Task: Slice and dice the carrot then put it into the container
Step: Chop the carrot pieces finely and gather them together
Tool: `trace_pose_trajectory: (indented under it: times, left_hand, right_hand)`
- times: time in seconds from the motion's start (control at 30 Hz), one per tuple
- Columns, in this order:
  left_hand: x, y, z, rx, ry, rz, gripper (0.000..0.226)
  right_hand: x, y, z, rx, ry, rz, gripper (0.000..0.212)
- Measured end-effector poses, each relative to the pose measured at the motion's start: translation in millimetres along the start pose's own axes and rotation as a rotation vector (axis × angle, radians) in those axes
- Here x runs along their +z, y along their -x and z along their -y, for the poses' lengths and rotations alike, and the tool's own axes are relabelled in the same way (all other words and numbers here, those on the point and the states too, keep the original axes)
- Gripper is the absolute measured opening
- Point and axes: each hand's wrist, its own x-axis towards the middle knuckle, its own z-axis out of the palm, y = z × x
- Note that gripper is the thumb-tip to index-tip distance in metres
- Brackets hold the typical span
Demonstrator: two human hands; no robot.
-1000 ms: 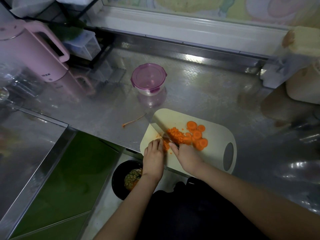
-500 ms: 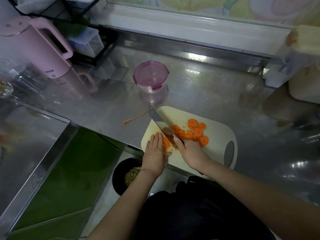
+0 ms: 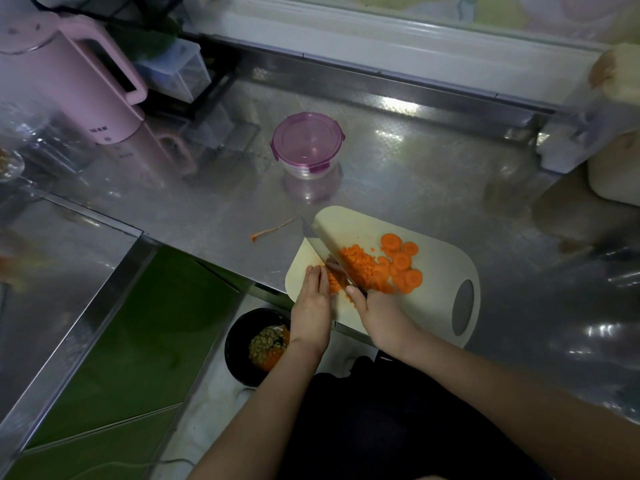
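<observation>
Dicing carrot [image 3: 356, 266] | right grip [image 3: 381, 315] clamped on knife [image 3: 320, 245] | left grip [image 3: 311, 306] flat, fingers straight, beside knife | risk: knife drifting left nicks my fingertips [image 3: 317, 270].

Wears a black garment [image 3: 398, 427], plain and matte with soft folds, seen below the near edge of the worktop [image 3: 415, 174] and filling the space between the arms. Shows the left forearm [image 3: 277, 393] and right forearm [image 3: 485, 386] bare up to the wrists. Has the left hand [image 3: 311, 306] and right hand [image 3: 377, 313] bare as well.
</observation>
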Motion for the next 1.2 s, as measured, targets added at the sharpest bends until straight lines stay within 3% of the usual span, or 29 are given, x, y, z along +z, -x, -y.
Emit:
trace_pose_trajectory:
  times: [0.33, 0.53, 0.83, 1.1, 1.2]
  left_hand:
    - [1.8, 0.6, -0.9, -0.025, 0.000, 0.020, 0.062]
    - [-1.5, 0.5, -3.7, -0.051, 0.013, 0.040, 0.063]
    - [-0.3, -3.2, -10.8, -0.032, 0.065, 0.038, 0.062]
    - [-3.6, -5.9, -11.2, 0.081, 0.012, 0.026, 0.061]
    - [-4.9, -0.5, -11.3, 0.045, -0.005, 0.000, 0.068]
  right_hand:
    - [0.0, -2.3, 12.5, 0.009, 0.173, 0.034, 0.057]
    - [-1.0, -11.9, 7.1, 0.045, 0.051, 0.053, 0.057]
    - [-5.7, -12.0, -5.5, 0.061, -0.151, -0.068, 0.054]
    - [-13.2, -8.7, -1.6, 0.009, -0.158, -0.114, 0.049]
    - [-11.2, -7.8, -3.7, 0.038, -0.121, -0.093, 0.055]
